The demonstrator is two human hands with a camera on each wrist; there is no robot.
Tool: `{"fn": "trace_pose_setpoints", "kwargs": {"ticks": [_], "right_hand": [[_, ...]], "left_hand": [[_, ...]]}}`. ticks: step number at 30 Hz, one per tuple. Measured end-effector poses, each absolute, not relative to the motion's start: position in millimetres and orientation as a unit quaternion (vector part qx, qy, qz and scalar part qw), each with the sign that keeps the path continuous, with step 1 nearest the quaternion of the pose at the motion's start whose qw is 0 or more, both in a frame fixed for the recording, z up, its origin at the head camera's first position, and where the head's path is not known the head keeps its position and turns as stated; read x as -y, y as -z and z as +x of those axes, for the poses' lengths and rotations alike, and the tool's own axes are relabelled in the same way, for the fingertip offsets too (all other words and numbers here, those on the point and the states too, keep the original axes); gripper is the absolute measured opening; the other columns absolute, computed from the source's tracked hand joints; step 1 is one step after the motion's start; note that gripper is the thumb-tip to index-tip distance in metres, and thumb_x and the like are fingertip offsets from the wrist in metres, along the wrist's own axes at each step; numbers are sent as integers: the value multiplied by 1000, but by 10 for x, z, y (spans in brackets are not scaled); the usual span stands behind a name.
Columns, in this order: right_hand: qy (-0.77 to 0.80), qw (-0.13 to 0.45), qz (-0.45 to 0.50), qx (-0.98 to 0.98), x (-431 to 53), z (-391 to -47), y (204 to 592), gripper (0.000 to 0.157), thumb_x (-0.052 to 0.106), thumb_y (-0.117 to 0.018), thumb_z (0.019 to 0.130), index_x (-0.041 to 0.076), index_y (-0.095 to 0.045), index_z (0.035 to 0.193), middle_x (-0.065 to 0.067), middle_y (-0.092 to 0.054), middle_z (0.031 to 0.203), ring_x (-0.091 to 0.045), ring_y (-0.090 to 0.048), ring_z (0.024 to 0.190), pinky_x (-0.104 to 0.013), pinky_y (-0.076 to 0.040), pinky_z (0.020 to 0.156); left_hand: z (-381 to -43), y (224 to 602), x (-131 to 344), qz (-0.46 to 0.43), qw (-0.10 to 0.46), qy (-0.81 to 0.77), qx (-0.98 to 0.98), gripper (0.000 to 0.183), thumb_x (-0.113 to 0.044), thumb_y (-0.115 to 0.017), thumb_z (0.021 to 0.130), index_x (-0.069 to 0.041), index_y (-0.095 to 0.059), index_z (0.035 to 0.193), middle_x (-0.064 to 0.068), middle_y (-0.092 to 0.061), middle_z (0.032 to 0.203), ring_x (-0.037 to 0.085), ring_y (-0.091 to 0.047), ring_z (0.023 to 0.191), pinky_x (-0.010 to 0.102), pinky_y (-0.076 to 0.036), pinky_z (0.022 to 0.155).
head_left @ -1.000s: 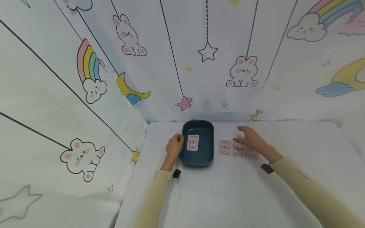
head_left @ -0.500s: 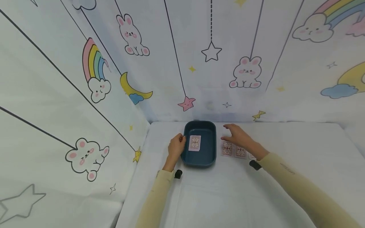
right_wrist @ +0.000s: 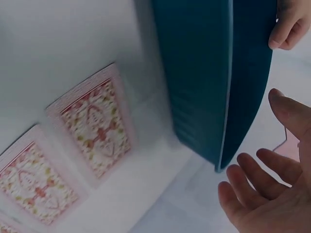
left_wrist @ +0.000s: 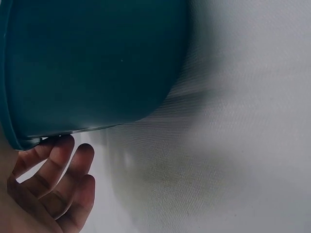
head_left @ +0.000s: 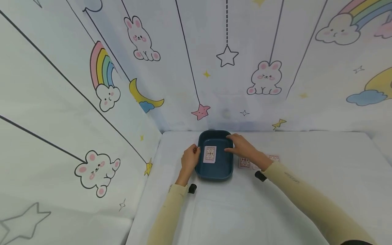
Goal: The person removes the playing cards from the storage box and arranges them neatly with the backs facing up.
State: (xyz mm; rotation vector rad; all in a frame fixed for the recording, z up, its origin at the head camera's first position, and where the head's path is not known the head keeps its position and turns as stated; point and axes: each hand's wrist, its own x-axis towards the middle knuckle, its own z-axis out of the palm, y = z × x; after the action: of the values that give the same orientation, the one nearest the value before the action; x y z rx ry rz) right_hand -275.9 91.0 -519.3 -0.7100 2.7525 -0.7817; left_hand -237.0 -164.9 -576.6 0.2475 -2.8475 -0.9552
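A dark teal plastic tray [head_left: 221, 166] stands on the white table. Inside it lies a playing card or small pile [head_left: 209, 154], patterned back up. My left hand [head_left: 190, 159] pinches the tray's left rim; in the left wrist view its fingers [left_wrist: 63, 158] curl below the rim, against the outer wall. Over the tray's right rim hovers my right hand [head_left: 243, 146], fingers spread and loosely bent, holding nothing. Right of the tray, patterned playing cards [right_wrist: 99, 124] lie in a row, partly hidden by the right forearm in the head view.
White cloth covers the table [head_left: 226, 211]. Behind and to the left rise fabric walls [head_left: 183, 85] printed with rabbits, stars and rainbows. A black wrist mount [head_left: 260, 176] hangs under the right sleeve, another [head_left: 192, 188] by the left.
My right hand has moved left from above the row of cards to the tray's right rim, uncovering the rightmost card. The left hand stays on the tray's left rim.
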Motion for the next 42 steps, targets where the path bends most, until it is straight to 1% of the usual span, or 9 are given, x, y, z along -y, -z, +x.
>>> {"fn": "trace_pose_setpoints", "kwargs": {"ticks": [6,12,17,21,27,34,35,39,42], "right_hand": [[248,106,-243,-932,-664,-2807,5212,71,36,-72,93,-2,-44,146,-26,-46,149,-42,-45,138,-54,-38,112],[237,120,-252,-930,-401,-2863,5257,68,33,-72,93,-2,-46,145,-24,-50,145,-39,-50,134,-52,-42,109],[213,138,-252,-934,-203,-2899,5277,67,31,-73,93,-4,-46,145,-25,-52,142,-39,-53,131,-50,-44,107],[191,166,-243,-937,-89,-2929,5325,69,30,-73,93,-4,-44,146,-25,-52,142,-39,-53,130,-50,-44,107],[154,222,-219,-937,33,-2976,5403,75,30,-72,93,-4,-37,150,-25,-46,150,-40,-45,138,-52,-37,113],[89,250,-195,-944,99,-2991,5391,73,29,-76,90,-1,-43,147,-27,-41,151,-44,-42,139,-56,-37,112],[82,246,-203,-944,95,-3031,5483,75,32,-78,89,-1,-43,147,-28,-40,151,-45,-42,138,-57,-38,111],[65,243,-215,-944,118,-3039,5506,82,32,-82,83,-3,-42,146,-30,-38,149,-46,-43,135,-57,-41,109],[62,242,-214,-944,138,-3007,5427,81,28,-82,84,-3,-41,147,-30,-38,148,-45,-44,135,-56,-41,109]], "left_hand": [[-2368,5776,1642,81,68,319,942,23,-32,-55,102,-13,-63,91,3,-64,77,15,-52,60,29,-37,53],[-2368,5748,1648,81,81,317,941,23,-30,-57,101,-13,-62,87,2,-64,74,15,-52,58,29,-36,51],[-2376,5745,1666,84,93,318,940,22,-29,-58,101,-14,-62,87,2,-65,75,16,-54,58,30,-37,50],[-2387,5761,1671,83,86,321,940,22,-31,-57,101,-14,-63,89,2,-66,78,16,-55,62,31,-38,53],[-2379,5785,1675,88,84,328,937,21,-29,-58,101,-14,-64,89,3,-67,79,16,-56,62,31,-39,53],[-2368,5780,1631,92,76,334,935,21,-30,-58,101,-14,-63,89,2,-67,78,17,-56,63,32,-39,54],[-2367,5776,1631,90,78,335,935,21,-29,-58,101,-14,-63,88,3,-67,78,17,-56,62,33,-39,53],[-2372,5778,1645,84,81,332,936,21,-30,-59,101,-14,-63,88,3,-67,77,17,-57,62,32,-39,53],[-2380,5789,1667,83,85,327,938,21,-30,-58,101,-14,-63,88,2,-67,77,16,-56,62,31,-39,52]]}}
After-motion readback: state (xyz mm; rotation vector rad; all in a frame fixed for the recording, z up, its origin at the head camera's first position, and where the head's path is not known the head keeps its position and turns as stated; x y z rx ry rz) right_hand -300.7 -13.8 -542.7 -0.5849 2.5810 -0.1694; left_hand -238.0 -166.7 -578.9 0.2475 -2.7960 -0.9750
